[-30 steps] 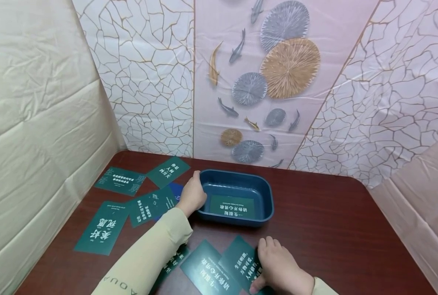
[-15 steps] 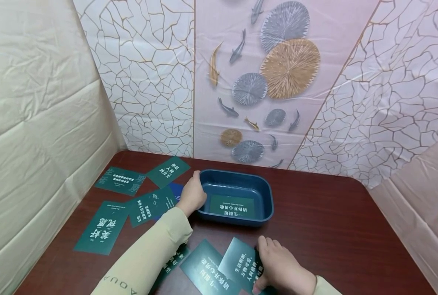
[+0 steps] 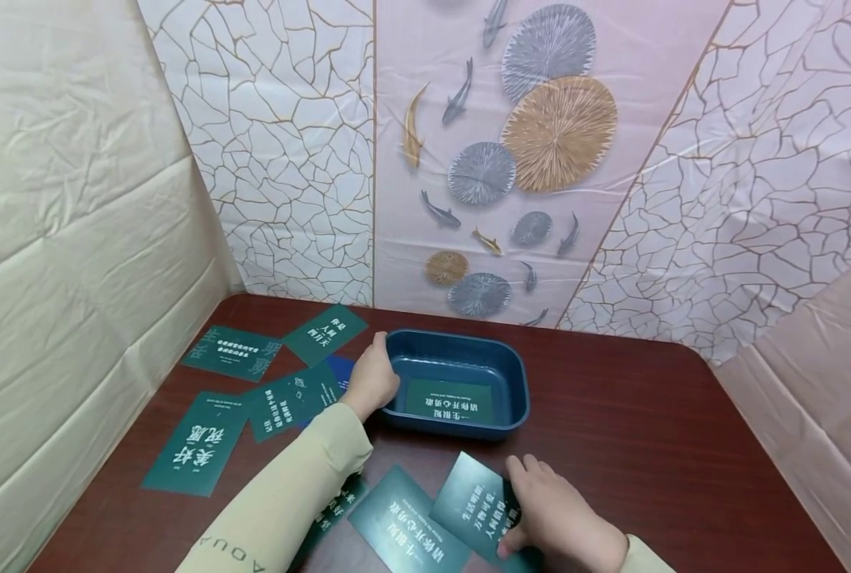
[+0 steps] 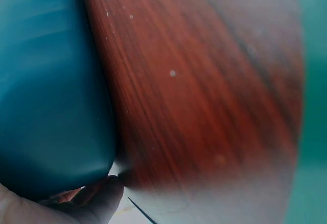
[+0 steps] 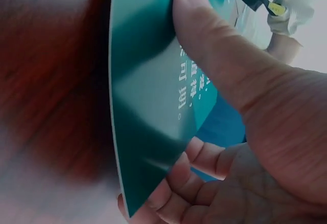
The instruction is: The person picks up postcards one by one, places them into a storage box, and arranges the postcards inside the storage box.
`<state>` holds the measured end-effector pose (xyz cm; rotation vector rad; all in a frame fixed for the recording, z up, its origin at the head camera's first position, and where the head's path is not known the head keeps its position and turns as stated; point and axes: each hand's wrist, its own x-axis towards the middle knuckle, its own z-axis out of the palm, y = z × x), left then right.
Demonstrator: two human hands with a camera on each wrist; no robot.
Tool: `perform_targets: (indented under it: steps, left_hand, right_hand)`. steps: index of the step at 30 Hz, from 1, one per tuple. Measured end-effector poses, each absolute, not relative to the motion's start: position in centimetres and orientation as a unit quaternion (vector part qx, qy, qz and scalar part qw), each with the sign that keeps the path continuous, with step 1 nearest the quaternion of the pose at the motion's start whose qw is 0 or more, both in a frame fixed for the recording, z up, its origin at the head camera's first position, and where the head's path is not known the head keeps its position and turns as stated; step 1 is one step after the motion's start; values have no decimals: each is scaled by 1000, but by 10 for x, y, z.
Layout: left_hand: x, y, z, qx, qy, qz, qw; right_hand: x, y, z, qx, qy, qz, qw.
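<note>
Dark-green rectangular paper card (image 3: 477,503) with white print shifted rightward, apparently now picked up: pinched between thumb and fingers of right hand (image 3: 557,509); left hand (image 3: 373,380) grips deep-blue rectangular plastic tray (image 3: 457,428) beyond right fingertips

The head view looks forward and down; close wrist views share its tub (image 3: 461,360) (left) and card (image 3: 470,505) (right).

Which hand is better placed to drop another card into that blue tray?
Probably the right hand: it pinches a green card between thumb and fingers, near the tray, while the left hand holds the tray's side.
</note>
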<state>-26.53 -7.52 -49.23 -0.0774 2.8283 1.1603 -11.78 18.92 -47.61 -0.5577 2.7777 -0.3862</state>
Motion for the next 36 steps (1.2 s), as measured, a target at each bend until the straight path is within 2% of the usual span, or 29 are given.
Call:
perform_targets:
  steps: [5,11,18,36]
  left_hand:
    - [-266,-76,-493,-27,923,381,42]
    - [-266,-75,-494,-28,923,382,42]
    - [-267,-75,-494,-27,922,383,43]
    - [-268,-76,-494,-29,922,383,45]
  right_hand:
    - [-121,190,-470,-159,963,-154,152]
    - [-124,191,-464,-164,959,-183,139]
    - [-127,193,-456,-159,950,-223,150]
    - [-129,193,-447,-198,939,-266,89]
